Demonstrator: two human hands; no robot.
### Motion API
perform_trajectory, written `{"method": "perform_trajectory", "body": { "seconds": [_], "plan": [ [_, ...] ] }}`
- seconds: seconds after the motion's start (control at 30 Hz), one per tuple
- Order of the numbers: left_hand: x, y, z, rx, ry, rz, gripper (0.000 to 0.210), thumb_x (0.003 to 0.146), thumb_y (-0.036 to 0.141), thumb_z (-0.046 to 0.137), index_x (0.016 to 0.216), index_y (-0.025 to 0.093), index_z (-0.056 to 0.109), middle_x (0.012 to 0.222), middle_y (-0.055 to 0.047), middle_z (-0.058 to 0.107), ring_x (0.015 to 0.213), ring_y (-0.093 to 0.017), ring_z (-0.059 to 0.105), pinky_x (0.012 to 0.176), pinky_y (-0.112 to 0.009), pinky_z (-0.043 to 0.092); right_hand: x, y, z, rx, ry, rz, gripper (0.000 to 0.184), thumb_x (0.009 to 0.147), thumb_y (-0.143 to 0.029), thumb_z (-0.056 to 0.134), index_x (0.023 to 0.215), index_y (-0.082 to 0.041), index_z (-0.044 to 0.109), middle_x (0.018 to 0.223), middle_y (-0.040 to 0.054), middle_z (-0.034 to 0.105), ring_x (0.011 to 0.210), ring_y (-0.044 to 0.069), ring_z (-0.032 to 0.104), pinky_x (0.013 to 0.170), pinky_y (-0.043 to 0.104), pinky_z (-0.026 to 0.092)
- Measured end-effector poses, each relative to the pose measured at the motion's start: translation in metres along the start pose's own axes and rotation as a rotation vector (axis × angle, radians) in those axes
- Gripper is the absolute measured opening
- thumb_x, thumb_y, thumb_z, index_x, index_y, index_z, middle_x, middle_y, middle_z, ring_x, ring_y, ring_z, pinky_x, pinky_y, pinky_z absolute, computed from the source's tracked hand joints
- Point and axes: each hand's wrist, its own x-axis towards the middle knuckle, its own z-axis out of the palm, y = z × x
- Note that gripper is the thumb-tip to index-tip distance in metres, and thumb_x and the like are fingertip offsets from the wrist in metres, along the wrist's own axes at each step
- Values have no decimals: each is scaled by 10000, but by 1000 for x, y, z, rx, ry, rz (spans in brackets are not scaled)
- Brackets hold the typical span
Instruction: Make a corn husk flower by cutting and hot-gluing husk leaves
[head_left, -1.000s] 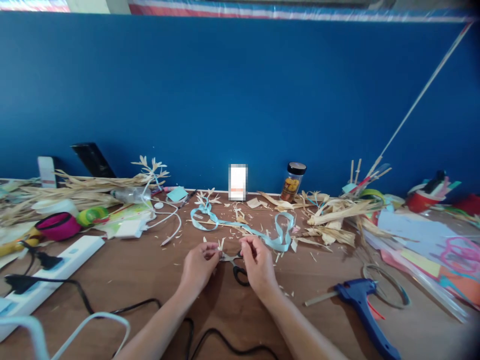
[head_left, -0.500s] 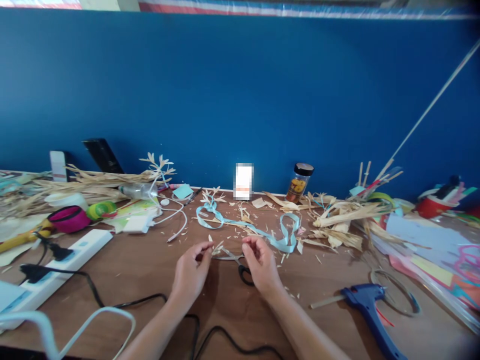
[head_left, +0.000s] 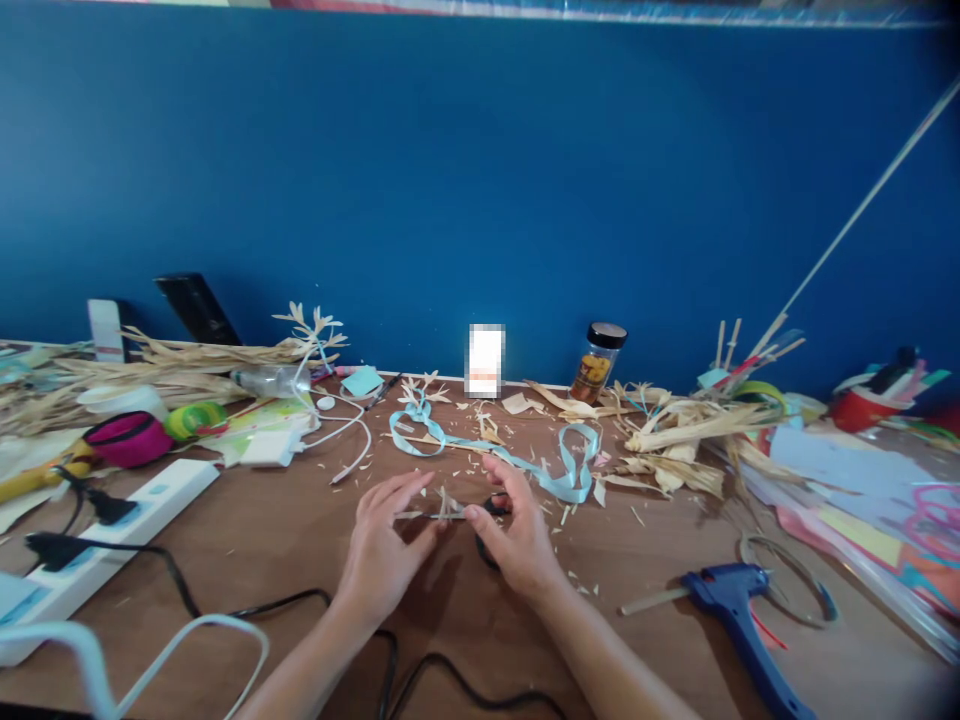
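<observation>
A pair of scissors with black handles (head_left: 486,552) lies on the brown table between my two hands, its blades toward the left. My left hand (head_left: 381,545) is open, thumb and fingers apart, beside the blade tips. At the handle end, my right hand (head_left: 519,535) also has its thumb and fingers spread, partly covering the scissors. A small pale husk piece (head_left: 448,503) is between the hands, at the blades; whether a fingertip touches it is unclear. Just beyond are a light-blue ribbon (head_left: 571,480) and a husk flower (head_left: 424,390).
A blue glue gun (head_left: 731,590) lies at the right. Dried husks (head_left: 686,435) are piled behind it. A white power strip (head_left: 161,500) with black cords stands left. At the back are a black-lidded jar (head_left: 598,362) and a bright, blurred-out upright rectangle (head_left: 485,358).
My left hand has opened from a pinch on a pale husk piece, which is now between the hands. My right hand's fingers have spread and shifted slightly left over the scissors.
</observation>
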Motion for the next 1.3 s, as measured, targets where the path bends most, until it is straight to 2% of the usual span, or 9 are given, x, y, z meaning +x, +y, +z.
{"method": "perform_trajectory", "body": {
  "seconds": [0.13, 0.23, 0.43, 0.6, 0.8, 0.93, 1.13, 1.23, 1.3],
  "plan": [
    [0, 14, -2, -5, -13, 68, 395, 686, 252, 630, 1079, 260, 604, 1165, -56, 571, 1117, -255, 458, 969, -404, 334, 2, 1, -1, -70, 25, -33, 250, 781, -227, 573, 1022, -255, 631, 1142, 70, 549, 1094, 237, 467, 876, 363, 396],
    [-1, 23, -1, -22, -26, 97, 373, 696, 219, 608, 1066, 265, 607, 1170, -53, 559, 1132, -252, 441, 971, -410, 339, 4, 0, -2, -77, 35, -34, 224, 780, -210, 574, 981, -260, 658, 1125, 66, 545, 1089, 227, 474, 933, 378, 358],
    [-2, 35, 2, -34, -61, 135, 373, 705, 146, 554, 1055, 260, 614, 1182, -52, 547, 1149, -247, 420, 984, -414, 334, 4, -2, -5, -79, -23, -52, 263, 751, -173, 611, 992, -268, 656, 1181, 63, 510, 1139, 214, 438, 977, 378, 317],
    [-3, 34, 4, -43, -99, 153, 351, 711, 129, 533, 1018, 269, 628, 1168, -49, 553, 1143, -255, 423, 969, -453, 343, 3, -2, -3, -120, 2, -42, 92, 743, -198, 625, 796, -231, 692, 1135, 64, 538, 1109, 224, 460, 959, 392, 322],
    [0, 30, 7, -94, -122, 93, 306, 727, 123, 500, 972, 246, 636, 1144, -52, 567, 1102, -225, 472, 969, -429, 350, 3, -3, -3, -213, 3, -62, 61, 743, -175, 609, 710, -205, 651, 1073, 61, 568, 1071, 211, 483, 929, 374, 341],
    [4, 26, 8, -133, -70, 13, 300, 727, 124, 485, 982, 219, 611, 1145, -65, 567, 1096, -217, 490, 972, -408, 352, 6, -4, -6, -258, 46, -44, 79, 743, -166, 596, 679, -199, 628, 1059, 59, 571, 1060, 217, 490, 916, 373, 346],
    [14, 14, 8, -175, 72, -98, 303, 771, 195, 474, 1063, 205, 556, 1165, -80, 547, 1077, -222, 499, 854, -365, 443, 11, 5, -11, -289, 132, -48, 100, 776, -194, 568, 732, -206, 657, 1074, 65, 569, 1040, 216, 504, 910, 377, 358],
    [17, 13, 12, -171, 107, -107, 293, 782, 222, 473, 1062, 199, 557, 1149, -84, 555, 1070, -226, 499, 780, -331, 471, 13, 14, -13, -300, 130, -63, 157, 782, -221, 571, 893, -234, 682, 1095, 71, 590, 1049, 227, 507, 923, 402, 360],
    [18, 14, 15, -184, 86, -110, 280, 786, 235, 472, 1048, 200, 566, 1132, -84, 563, 1039, -228, 519, 686, -296, 490, 14, 18, -14, -295, 112, -67, 268, 773, -238, 587, 1036, -242, 640, 1126, 75, 593, 1076, 235, 498, 937, 415, 356]
  ]
}}
